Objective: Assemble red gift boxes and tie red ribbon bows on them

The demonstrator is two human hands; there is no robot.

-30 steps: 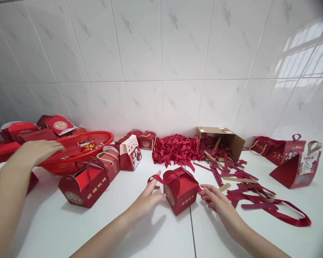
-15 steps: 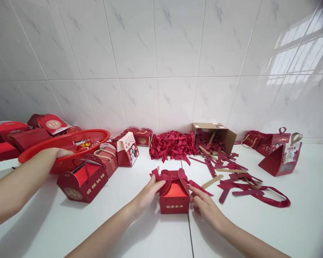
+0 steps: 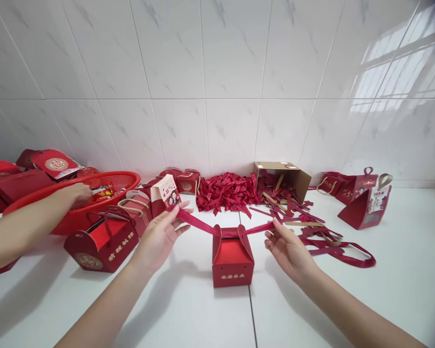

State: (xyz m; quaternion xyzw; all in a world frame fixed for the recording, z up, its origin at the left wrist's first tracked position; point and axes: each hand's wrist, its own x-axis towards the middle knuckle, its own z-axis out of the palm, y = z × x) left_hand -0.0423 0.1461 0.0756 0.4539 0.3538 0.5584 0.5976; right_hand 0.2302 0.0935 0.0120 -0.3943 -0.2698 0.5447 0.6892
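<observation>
A small dark red gift box point(image 3: 233, 270) with gold characters stands upright on the white table. A red ribbon point(image 3: 199, 224) runs through the tops of its two curved side flaps and is drawn out to both sides. My left hand point(image 3: 163, 237) pinches the ribbon's left end, raised above the table. On the other side, my right hand point(image 3: 286, 246) pinches the right end between thumb and finger. Neither hand touches the box itself. Between the flaps the box's bright red top panel shows.
Another person's hand point(image 3: 80, 193) reaches into a red plastic basket point(image 3: 130, 181) holding wrapped sweets. Finished-looking red boxes point(image 3: 107, 241) stand at left and right. Behind lie a heap of red ribbons point(image 3: 228, 193), an open cardboard carton point(image 3: 300, 183) and scattered straps point(image 3: 311, 232).
Both my hands have moved outward and up, drawing the ribbon ends away from the box. The box's flaps stand more upright. The other person's hand has shifted within the basket.
</observation>
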